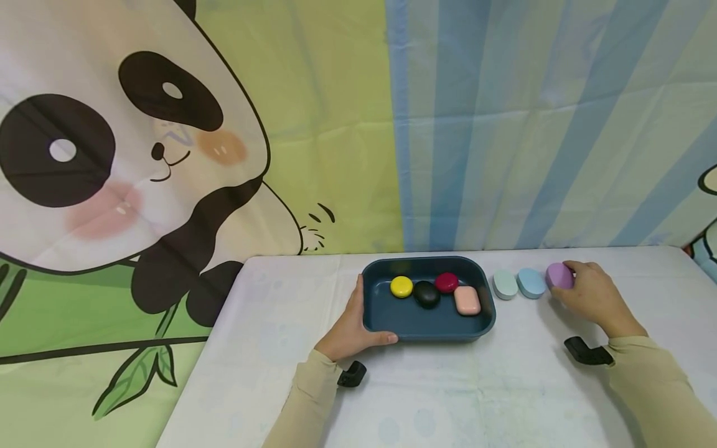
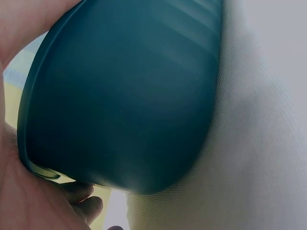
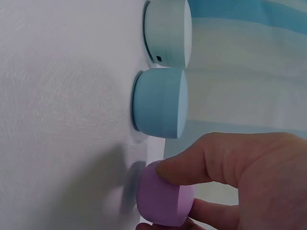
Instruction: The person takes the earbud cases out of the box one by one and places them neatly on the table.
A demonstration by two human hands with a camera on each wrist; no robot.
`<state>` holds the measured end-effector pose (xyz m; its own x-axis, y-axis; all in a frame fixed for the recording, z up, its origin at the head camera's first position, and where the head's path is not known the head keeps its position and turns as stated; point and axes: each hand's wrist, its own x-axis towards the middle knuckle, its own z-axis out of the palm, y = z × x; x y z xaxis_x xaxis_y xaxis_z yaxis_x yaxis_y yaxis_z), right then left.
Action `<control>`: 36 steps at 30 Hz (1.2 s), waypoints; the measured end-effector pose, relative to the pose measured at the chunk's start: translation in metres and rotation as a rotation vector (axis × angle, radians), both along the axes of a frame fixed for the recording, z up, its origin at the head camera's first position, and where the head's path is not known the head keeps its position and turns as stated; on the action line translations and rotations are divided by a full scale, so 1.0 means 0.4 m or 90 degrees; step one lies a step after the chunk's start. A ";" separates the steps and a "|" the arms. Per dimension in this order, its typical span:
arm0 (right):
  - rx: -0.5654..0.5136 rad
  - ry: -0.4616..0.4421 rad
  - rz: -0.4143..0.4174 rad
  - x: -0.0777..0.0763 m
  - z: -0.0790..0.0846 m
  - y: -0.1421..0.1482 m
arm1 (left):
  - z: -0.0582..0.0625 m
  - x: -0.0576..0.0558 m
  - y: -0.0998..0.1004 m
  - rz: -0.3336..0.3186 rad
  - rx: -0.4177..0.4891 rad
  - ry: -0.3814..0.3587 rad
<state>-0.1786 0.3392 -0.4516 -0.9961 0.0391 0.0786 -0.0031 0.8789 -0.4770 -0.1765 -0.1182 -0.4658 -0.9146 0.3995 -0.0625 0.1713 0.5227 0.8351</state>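
A dark blue tray (image 1: 386, 323) stands on the white-covered table. My left hand (image 1: 351, 323) grips its left end, thumb along the front side and fingers at the left wall; the tray's wall (image 2: 129, 96) fills much of the left wrist view. Inside lie a round yellow piece (image 1: 401, 287), a black oval piece (image 1: 427, 295), a dark red piece (image 1: 446, 282) and a pink rounded-square piece (image 1: 467, 300). To the tray's right, my right hand (image 1: 595, 297) pinches a small purple rounded case (image 3: 160, 199) between thumb and fingers. Whether the case touches the table, I cannot tell.
A light blue case (image 1: 531, 283) and a pale green case (image 1: 505, 284) stand in a row between the tray and the purple one. The pale green one shows a small dark slot in the right wrist view. A printed panda curtain (image 1: 336, 124) hangs behind the table.
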 end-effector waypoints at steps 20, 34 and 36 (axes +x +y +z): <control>0.014 -0.050 0.017 -0.003 -0.016 0.019 | 0.002 0.005 0.002 -0.006 0.009 -0.006; 0.010 0.012 0.027 0.037 0.049 -0.040 | 0.008 0.003 0.001 -0.006 0.003 0.001; 0.002 0.020 0.035 0.040 0.064 -0.060 | 0.007 0.002 0.001 -0.005 0.003 0.003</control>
